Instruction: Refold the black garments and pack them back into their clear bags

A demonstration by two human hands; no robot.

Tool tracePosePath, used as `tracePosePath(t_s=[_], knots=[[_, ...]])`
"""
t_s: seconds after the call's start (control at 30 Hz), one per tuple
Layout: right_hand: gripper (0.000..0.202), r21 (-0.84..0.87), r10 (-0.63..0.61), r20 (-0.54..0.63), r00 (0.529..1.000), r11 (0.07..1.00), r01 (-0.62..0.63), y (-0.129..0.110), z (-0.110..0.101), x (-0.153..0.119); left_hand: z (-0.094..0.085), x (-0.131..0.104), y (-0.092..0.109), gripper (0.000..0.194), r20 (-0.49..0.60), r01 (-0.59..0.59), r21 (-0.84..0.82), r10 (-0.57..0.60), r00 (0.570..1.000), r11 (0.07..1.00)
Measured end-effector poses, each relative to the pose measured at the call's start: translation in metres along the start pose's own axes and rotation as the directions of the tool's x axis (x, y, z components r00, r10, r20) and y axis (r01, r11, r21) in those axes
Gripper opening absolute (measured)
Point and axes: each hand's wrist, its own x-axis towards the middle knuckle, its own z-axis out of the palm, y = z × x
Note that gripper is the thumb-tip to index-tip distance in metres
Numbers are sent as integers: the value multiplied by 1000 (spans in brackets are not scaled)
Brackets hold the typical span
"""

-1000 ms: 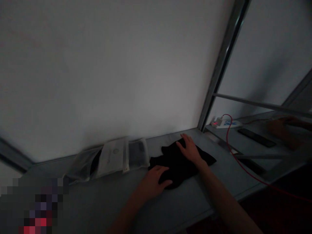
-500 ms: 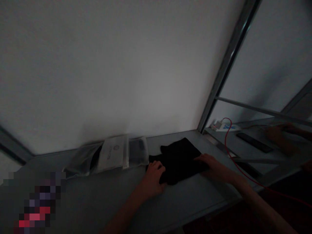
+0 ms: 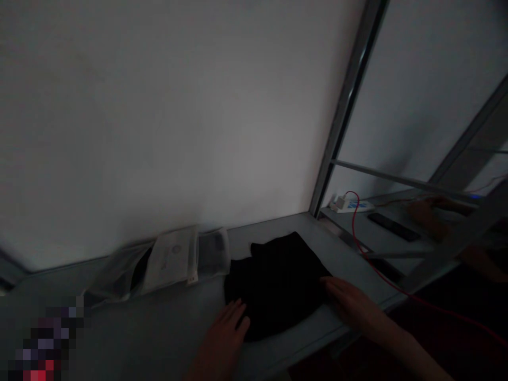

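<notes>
A black cloth garment lies spread on the grey table, its upper left edge notched. At its lower left edge is my left hand, open, with the fingers stretched out and the fingertips by the fabric. My right hand rests at the garment's right edge with its fingers extended and close together, touching the cloth. The underside of the right hand is hidden. To the left of the garment, frosted plastic zip bags lie overlapping near the wall, one with a printed logo.
A metal post and rail divide this table from the one at right. There, a white power strip with a red cable, a dark flat object and another person's hands show. A pixelated patch covers the lower left.
The garment now lies wider and nearer to me. My left hand has come down and its fingers have straightened; my right hand has also moved nearer. The view has shifted slightly.
</notes>
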Motion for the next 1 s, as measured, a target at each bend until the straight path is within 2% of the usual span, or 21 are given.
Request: tracePosePath(t_s=[0.1, 0.17, 0.27, 0.37, 0.43, 0.5, 0.6, 0.7, 0.77, 0.87, 1.0], knots=[[63, 63, 78, -7, 997, 995, -77, -2, -3, -16, 16, -22, -12, 58, -121, -9, 20, 12, 993, 1000], [66, 59, 73, -24, 997, 996, -71, -6, -8, -22, 19, -28, -11, 52, -195, -8, 80, 24, 980, 997], [58, 42, 31, -55, 998, 999, -29, -22, -14, -22, 17, -20, 5, 37, -295, 74, 149, -27, 955, 986], [49, 49, 6, -101, 995, 999, -2, -52, -13, -8, 14, 2, 31, 38, -338, 167, 117, -119, 934, 979], [52, 61, -19, -119, 993, 998, 26, -71, -7, 5, 15, 19, 44, 39, -289, 153, 75, -125, 949, 985], [58, 87, -41, -60, 997, 995, 46, -79, 4, 17, 19, 31, 48, 39, -243, 168, 54, -150, 958, 984], [55, 66, 28, 4, 1000, 997, -28, -64, 26, 22, 28, 35, 38, 49, -187, 255, 31, -245, 951, 966], [56, -43, 176, -29, 984, 983, -177, -33, 44, 13, 32, 28, 22, 68, -120, 301, -3, -300, 946, 953], [57, -71, 185, -38, 982, 980, -187, -18, 50, 3, 31, 21, 17, 73, -93, 289, -15, -289, 953, 957], [58, -95, 172, -51, 984, 980, -176, -13, 50, -10, 26, 16, 17, 73, -71, 270, -17, -271, 960, 963], [57, -97, 157, -80, 984, 982, -165, -19, 47, -17, 20, 14, 20, 72, -38, 265, -14, -266, 963, 964]])
